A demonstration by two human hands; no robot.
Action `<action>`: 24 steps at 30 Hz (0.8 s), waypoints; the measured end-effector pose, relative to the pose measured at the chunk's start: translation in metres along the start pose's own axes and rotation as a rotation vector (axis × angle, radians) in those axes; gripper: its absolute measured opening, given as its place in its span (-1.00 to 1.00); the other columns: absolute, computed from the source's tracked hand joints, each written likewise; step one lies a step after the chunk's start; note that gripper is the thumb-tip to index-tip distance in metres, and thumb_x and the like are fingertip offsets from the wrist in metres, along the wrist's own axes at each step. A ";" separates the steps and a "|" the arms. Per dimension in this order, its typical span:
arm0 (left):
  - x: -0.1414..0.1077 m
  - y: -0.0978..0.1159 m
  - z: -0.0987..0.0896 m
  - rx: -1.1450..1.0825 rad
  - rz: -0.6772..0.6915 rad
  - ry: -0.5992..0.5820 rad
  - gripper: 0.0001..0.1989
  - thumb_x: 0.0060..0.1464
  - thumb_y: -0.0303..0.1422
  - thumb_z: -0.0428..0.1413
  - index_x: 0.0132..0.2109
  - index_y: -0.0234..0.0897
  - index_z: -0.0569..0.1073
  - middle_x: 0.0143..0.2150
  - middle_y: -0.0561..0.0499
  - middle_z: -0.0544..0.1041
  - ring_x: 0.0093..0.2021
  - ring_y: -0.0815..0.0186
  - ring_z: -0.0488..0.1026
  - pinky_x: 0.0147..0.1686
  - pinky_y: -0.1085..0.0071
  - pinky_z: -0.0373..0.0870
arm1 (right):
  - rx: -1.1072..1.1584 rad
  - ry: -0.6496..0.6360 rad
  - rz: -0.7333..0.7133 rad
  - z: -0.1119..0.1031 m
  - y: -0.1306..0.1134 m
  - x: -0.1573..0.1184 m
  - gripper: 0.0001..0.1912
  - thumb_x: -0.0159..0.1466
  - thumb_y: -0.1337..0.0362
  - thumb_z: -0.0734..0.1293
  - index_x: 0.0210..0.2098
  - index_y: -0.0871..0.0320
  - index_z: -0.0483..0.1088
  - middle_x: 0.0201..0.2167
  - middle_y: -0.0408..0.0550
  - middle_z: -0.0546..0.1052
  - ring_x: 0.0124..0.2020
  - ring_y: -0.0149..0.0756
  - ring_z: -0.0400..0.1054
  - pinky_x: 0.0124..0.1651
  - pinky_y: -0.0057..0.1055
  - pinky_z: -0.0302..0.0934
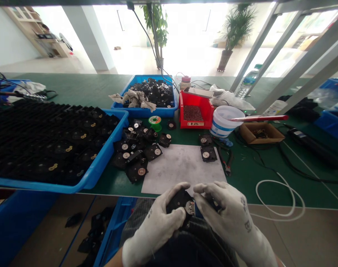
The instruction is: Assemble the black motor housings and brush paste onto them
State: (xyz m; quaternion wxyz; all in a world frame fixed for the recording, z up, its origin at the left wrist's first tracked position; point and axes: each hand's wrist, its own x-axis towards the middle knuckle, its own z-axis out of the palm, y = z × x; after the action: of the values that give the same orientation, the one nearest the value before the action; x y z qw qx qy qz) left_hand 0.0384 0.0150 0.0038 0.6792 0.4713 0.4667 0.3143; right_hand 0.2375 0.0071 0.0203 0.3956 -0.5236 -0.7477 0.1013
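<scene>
Left hand [155, 226]: white-gloved, curled around a black plastic housing [178, 202], its grip clamped on the piece.
Right hand [230, 218]: white-gloved, fingers [204, 191] beside the housing, over a dark edge that may or may not be the same piece; its grip is partly hidden, so I cannot tell.
Housing position: held between both hands, above the person's lap, just off the green worktop [241, 185].
Handling: likely light and stiff; the exposed silver metal disc [189, 207] looks delicate, so the plastic edges seem the place to hold.
Nearby: a grey sheet [182, 167], loose black housings [137, 155], a blue tray [102, 157] of housings, red-handled pliers [226, 163].
</scene>
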 end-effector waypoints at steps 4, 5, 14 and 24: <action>0.000 0.001 0.000 0.018 0.037 0.019 -0.41 0.05 -0.32 0.25 0.26 -0.23 0.54 0.27 -0.08 0.59 0.30 -0.06 0.46 0.26 0.20 0.40 | 0.016 -0.010 -0.009 -0.001 -0.001 0.002 -0.89 0.42 0.33 0.35 -0.24 0.07 0.52 -0.42 -0.18 0.60 -0.41 -0.31 0.49 -0.25 -0.36 0.24; 0.000 0.001 0.000 0.021 0.040 0.025 -0.42 0.05 -0.32 0.25 0.25 -0.23 0.54 0.27 -0.08 0.59 0.30 -0.07 0.46 0.27 0.20 0.40 | 0.016 -0.016 -0.012 -0.001 -0.001 0.002 -0.88 0.42 0.33 0.35 -0.25 0.07 0.52 -0.42 -0.17 0.60 -0.42 -0.30 0.49 -0.26 -0.36 0.24; 0.001 0.000 -0.001 0.027 0.028 -0.006 -0.40 0.06 -0.29 0.24 0.27 -0.23 0.52 0.28 -0.11 0.57 0.33 -0.07 0.43 0.33 0.15 0.33 | -0.008 -0.061 0.012 0.000 0.002 -0.001 -0.84 0.41 0.31 0.33 -0.28 0.07 0.55 -0.42 -0.14 0.60 -0.41 -0.26 0.49 -0.26 -0.34 0.24; -0.007 0.000 -0.007 -0.010 0.058 0.030 -0.17 -0.07 -0.38 0.31 0.40 -0.12 0.38 0.29 -0.07 0.53 0.38 -0.15 0.32 0.28 0.14 0.37 | 0.652 -0.169 0.649 0.009 -0.002 -0.016 -0.25 0.06 0.26 0.44 0.26 0.10 0.31 -0.27 -0.16 0.50 -0.34 -0.29 0.44 -0.31 -0.43 0.36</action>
State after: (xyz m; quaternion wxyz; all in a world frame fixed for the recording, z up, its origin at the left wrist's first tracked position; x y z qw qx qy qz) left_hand 0.0294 0.0115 0.0054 0.6651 0.4762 0.4616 0.3432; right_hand 0.2323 -0.0057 0.0080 0.4252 -0.5688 -0.5038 0.4917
